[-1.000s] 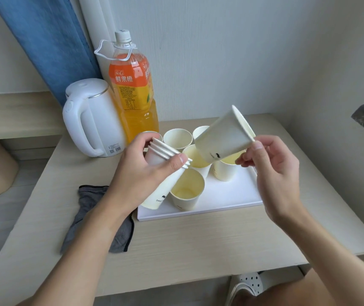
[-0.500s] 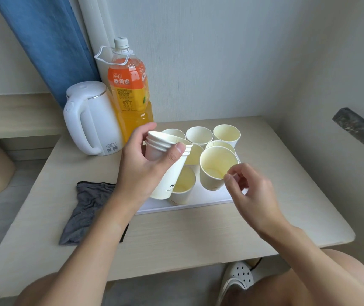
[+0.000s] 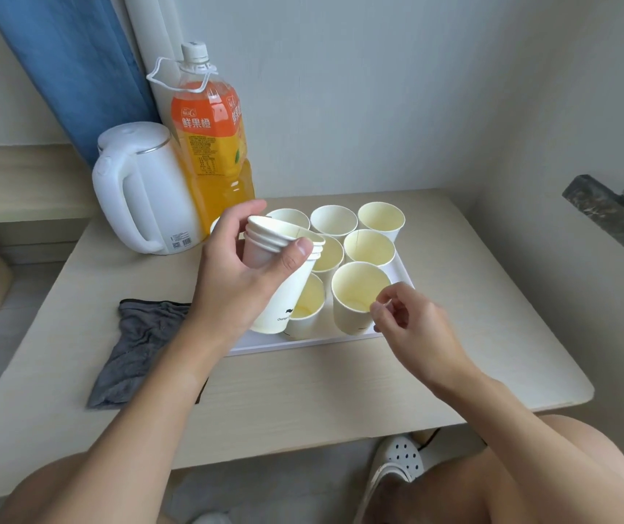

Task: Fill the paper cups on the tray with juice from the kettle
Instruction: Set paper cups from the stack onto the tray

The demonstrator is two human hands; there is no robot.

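A white tray (image 3: 302, 344) on the table carries several upright paper cups, some with a little yellow juice at the bottom. My left hand (image 3: 238, 277) grips a tilted stack of paper cups (image 3: 284, 293) above the tray's front left. The front right cup (image 3: 352, 300) stands on the tray, and my right hand (image 3: 416, 327) is at its right wall with loosely curled fingers holding nothing. The white kettle (image 3: 151, 194) stands at the back left with its lid shut.
A large orange juice bottle (image 3: 212, 145) stands against the wall behind the kettle. A grey cloth (image 3: 140, 346) lies left of the tray. A blue curtain hangs at the back left, a dark ledge (image 3: 612, 209) juts in at the right, and a white shoe (image 3: 397, 467) shows below the table edge.
My right hand brought a tilted cup down and set it upright at the tray's front right, then loosened off its rim. My left hand kept hold of the stack.
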